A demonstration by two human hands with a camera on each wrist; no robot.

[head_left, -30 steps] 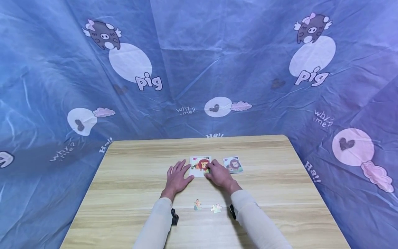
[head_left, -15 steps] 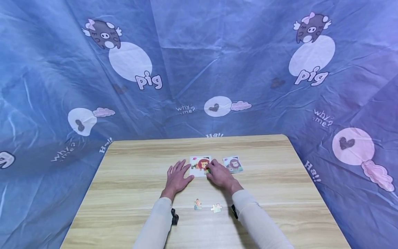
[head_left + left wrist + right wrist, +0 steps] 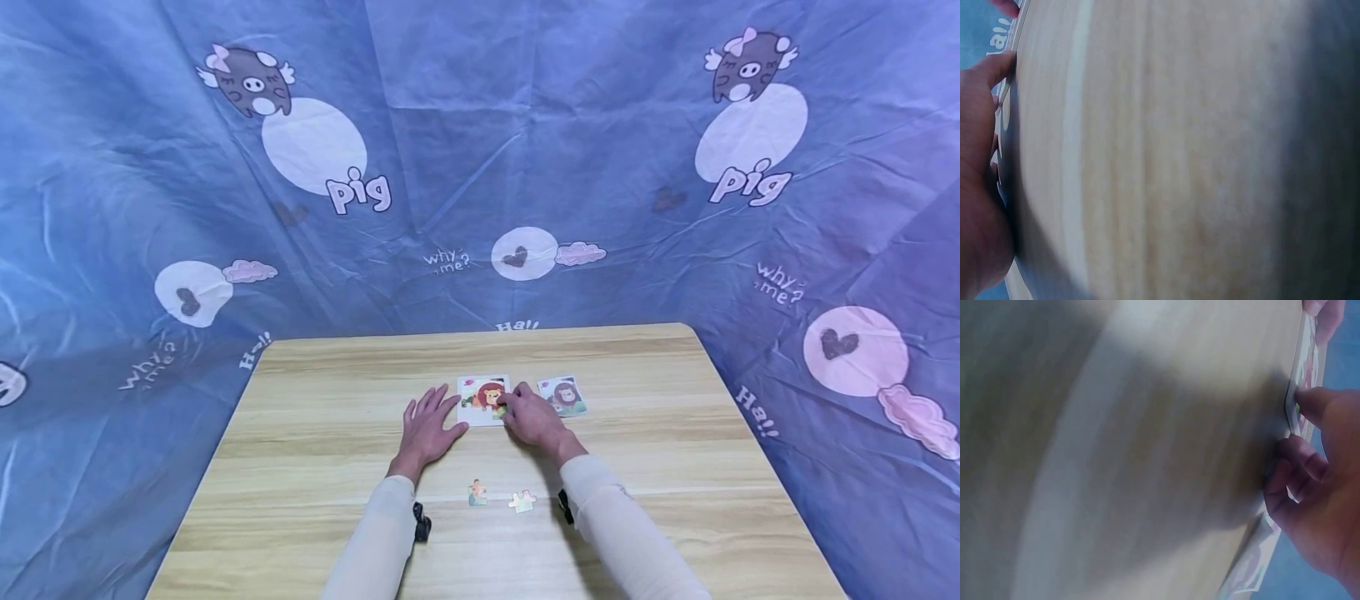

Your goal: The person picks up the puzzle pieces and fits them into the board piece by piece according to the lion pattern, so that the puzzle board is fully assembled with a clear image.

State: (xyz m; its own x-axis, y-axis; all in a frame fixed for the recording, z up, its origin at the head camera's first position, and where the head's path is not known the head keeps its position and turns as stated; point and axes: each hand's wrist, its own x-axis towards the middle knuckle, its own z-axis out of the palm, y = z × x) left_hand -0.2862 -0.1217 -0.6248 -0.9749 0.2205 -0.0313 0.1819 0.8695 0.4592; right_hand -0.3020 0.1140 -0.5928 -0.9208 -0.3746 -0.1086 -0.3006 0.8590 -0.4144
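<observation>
A puzzle board (image 3: 472, 419) with a lion picture lies near the table's middle, part of its lower left bare white. My left hand (image 3: 426, 429) rests on the table with fingers spread, its fingertips and thumb at the board's left edge. At the lower right of the board, my right hand (image 3: 534, 418) holds a green-edged puzzle piece (image 3: 498, 412) between index finger and thumb. The right wrist view shows the thumb (image 3: 1313, 403) on the board's edge and the other fingers curled; the index fingertip is hidden there.
Two loose puzzle pieces lie nearer the body, an orange and blue one (image 3: 477, 492) and a pale one (image 3: 522, 501). A lion picture card (image 3: 572, 400) sits right of the board. The wooden table (image 3: 315, 400) meets a blue printed curtain (image 3: 450, 167) at its far edge.
My right hand has shifted slightly to the right, its thumb drawing back toward the board's right edge, so more of the green-edged piece shows. The left hand has stayed still.
</observation>
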